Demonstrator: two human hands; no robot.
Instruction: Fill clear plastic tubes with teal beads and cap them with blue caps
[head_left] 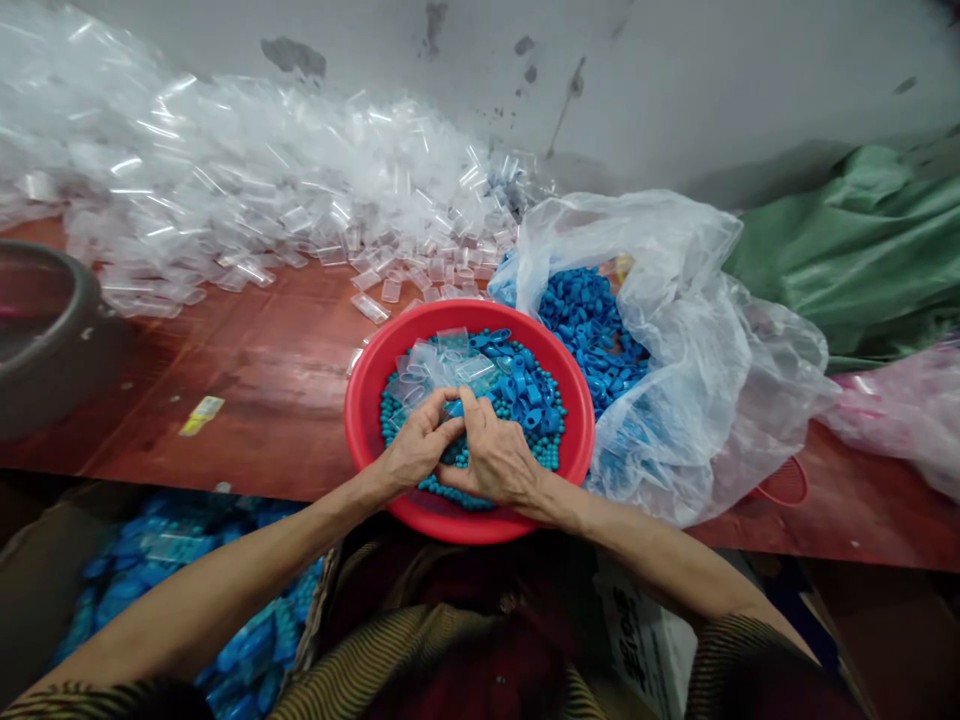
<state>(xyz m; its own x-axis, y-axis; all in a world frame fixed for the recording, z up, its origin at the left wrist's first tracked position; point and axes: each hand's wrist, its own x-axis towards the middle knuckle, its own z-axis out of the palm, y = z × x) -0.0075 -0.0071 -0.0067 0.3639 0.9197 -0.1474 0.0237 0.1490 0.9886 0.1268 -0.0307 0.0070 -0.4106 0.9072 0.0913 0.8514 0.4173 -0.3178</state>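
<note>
Over a red basin (358,420), my left hand (416,447) and my right hand (501,455) meet with bent fingers. Their fingertips close on a small blue plastic piece (454,408), mostly hidden by the fingers. Beneath them, small teal beads (553,452) cover the basin's bottom. Blue plastic pieces with holes (527,392) are heaped at the right inside it. Flat clear plastic sleeves (452,345) lie loosely on the beads at the back left, just beyond my fingertips.
A large heap of clear plastic sleeves (247,190) lies along the wall. Right of the basin, a clear bag (694,370) holds more blue pieces (592,325). A grey tub (71,330) stands at left on the reddish tabletop (255,390). Below it, a box holds blue packets (259,640).
</note>
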